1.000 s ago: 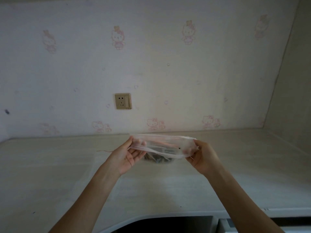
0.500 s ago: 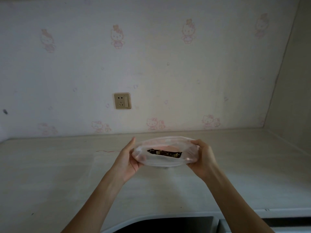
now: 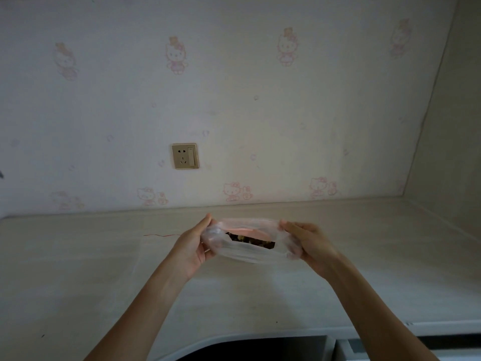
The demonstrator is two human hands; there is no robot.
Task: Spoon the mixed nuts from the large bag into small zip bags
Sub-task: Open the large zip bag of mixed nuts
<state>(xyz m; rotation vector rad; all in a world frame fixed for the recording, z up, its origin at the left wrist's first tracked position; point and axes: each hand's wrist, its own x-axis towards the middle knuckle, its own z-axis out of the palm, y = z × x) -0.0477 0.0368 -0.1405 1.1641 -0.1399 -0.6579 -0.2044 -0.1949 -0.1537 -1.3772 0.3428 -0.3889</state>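
Pale wallpaper backs a light counter [image 3: 78, 269]. Above it, a clear zip bag [image 3: 250, 246] hangs between both hands, long axis running left to right, mouth gaping toward the person, nuts [image 3: 251, 241] visible inside. Left hand [image 3: 194, 246] and right hand [image 3: 309, 246] each pinch one end, fingers clamped on plastic, equally near.

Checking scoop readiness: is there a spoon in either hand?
No. The left hand and right hand only grip the ends of the clear bag; no spoon shows.
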